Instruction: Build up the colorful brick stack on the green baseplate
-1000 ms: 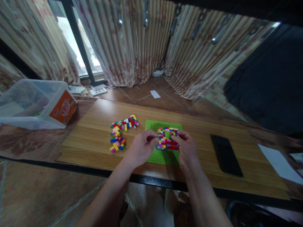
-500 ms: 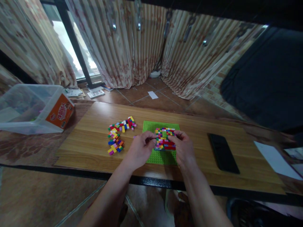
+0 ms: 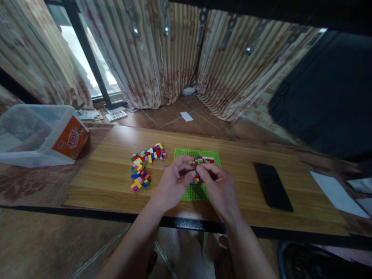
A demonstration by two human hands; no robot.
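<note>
A block of many-coloured toy bricks (image 3: 205,159) sits over the green studded baseplate (image 3: 199,195), largely covered by my hands. My left hand (image 3: 175,181) is closed in a pinch at the block's left side, thumb and fingers bent. From the right, my right hand (image 3: 220,186) reaches over the block with thumb and index finger pinched. The fingertips of both hands come close together above its middle. Whatever lies between them is too small and too hidden to make out. Loose toy bricks (image 3: 140,180) in several colours lie in a curved pile left of the baseplate.
A black phone (image 3: 273,186) lies on the wooden board (image 3: 99,174) to the right, with white paper (image 3: 338,193) beyond it. At far left stands a clear plastic box (image 3: 40,155) with an orange label. The table's dark front edge (image 3: 188,223) runs below my forearms.
My right hand has moved left across the brick block, bringing its fingertips close to my left hand's. More of the block is covered. The view has shifted slightly.
</note>
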